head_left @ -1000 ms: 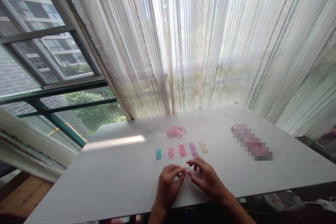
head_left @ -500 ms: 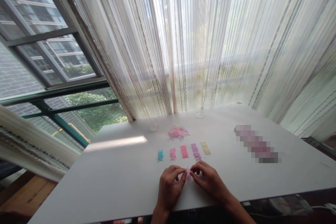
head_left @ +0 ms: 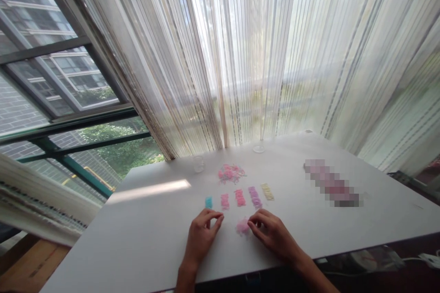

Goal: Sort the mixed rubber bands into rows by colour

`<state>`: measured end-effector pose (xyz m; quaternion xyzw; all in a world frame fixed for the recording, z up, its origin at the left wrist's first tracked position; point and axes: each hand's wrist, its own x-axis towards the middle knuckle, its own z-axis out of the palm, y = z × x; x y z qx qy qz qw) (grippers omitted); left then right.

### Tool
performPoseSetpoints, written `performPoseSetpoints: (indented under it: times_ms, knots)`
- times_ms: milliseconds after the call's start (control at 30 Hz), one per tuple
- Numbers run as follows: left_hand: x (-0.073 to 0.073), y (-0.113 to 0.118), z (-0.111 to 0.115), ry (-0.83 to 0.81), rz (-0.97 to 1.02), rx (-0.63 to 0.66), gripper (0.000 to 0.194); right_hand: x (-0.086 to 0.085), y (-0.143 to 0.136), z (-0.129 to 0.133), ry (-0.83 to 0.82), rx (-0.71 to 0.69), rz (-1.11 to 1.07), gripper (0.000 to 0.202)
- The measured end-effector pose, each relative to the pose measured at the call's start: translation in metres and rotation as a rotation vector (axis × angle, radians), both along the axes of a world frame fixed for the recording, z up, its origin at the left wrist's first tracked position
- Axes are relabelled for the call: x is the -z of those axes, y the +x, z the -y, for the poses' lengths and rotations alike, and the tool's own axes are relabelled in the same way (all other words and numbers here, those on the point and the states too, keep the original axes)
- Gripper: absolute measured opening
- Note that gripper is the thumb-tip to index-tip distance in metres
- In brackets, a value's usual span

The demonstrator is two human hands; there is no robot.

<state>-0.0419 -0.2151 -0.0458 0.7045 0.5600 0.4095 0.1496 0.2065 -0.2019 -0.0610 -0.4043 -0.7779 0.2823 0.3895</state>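
My left hand point(head_left: 202, 234) is pinched, thumb and forefinger together just below a group of small pink pieces point(head_left: 224, 201). Anything in that pinch is too small to make out. To the right, my right hand point(head_left: 277, 234) is also pinched, its fingertips at the edge of a light pink pile point(head_left: 242, 226); what they hold is hidden. Beyond the hands, small pieces lie in neat colour groups: teal point(head_left: 208, 202), the pink, coral red point(head_left: 240, 197), purple point(head_left: 255, 197) and pale yellow point(head_left: 267, 192). A mixed pink and grey heap point(head_left: 231, 173) sits behind them.
A small clear cup point(head_left: 198, 164) stands at the back left of the white table point(head_left: 144, 233), and a clear round dish point(head_left: 259, 149) at the back. On the right lies a pixelated pinkish long object point(head_left: 332, 184). Sheer curtains point(head_left: 247, 55) hang along the far edge.
My left hand has moved left, away from my right hand and the light pink pile, to below the pink group. My right hand stays at the pile, which now shows more. The view has shifted slightly.
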Motion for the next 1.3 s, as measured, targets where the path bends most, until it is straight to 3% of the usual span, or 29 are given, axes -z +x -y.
performPoseSetpoints:
  times_ms: [133, 233, 467, 1300]
  knots:
    - [0.001, -0.036, -0.010, -0.006, -0.061, -0.147, 0.038, -0.001, 0.000, 0.000, -0.011, 0.009, 0.009, 0.024]
    - [0.006, -0.045, -0.013, -0.013, -0.057, -0.177, 0.045, -0.001, 0.000, 0.000, -0.019, 0.012, 0.017, 0.023]
    - [0.014, -0.043, -0.012, -0.014, -0.029, -0.174, 0.042, -0.003, 0.001, 0.000, -0.014, 0.012, 0.013, 0.022]
    - [0.016, -0.043, -0.014, 0.005, -0.035, -0.204, 0.051, 0.001, 0.000, -0.005, -0.004, 0.025, 0.038, 0.025]
